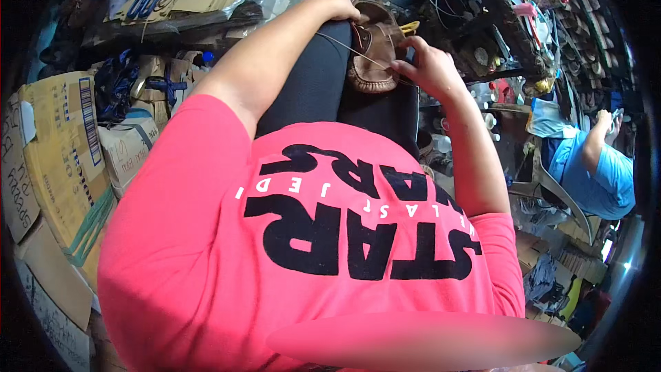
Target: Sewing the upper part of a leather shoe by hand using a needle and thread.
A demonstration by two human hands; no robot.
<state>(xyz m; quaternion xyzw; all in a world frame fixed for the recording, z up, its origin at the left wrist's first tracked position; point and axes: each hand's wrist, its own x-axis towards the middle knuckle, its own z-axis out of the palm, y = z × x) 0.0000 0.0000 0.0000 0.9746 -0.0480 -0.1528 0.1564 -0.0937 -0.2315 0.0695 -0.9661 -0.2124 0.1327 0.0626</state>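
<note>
A brown leather moccasin (372, 78), its toe gathered in small pleats, rests on my dark-trousered lap. My left hand (337, 4) is closed on the shoe's upper left edge, with its fingertips partly hidden. A pale thread (342, 44) runs from the left across the shoe's opening toward my right hand. Beside the shoe's right edge my right hand (432, 70) is closed in a pinch, thumb and forefinger together on the thread. Whether a needle is in those fingers cannot be made out. A yellow loop-shaped piece (410, 27) shows just behind the shoe's right side.
Blue-handled scissors (144, 2) and a bundle of wires lie on cardboard at far left. A cluttered bench (482, 48) stands at right. Cardboard boxes (60, 158) line the left. Another person in a blue shirt (593, 176) sits at right.
</note>
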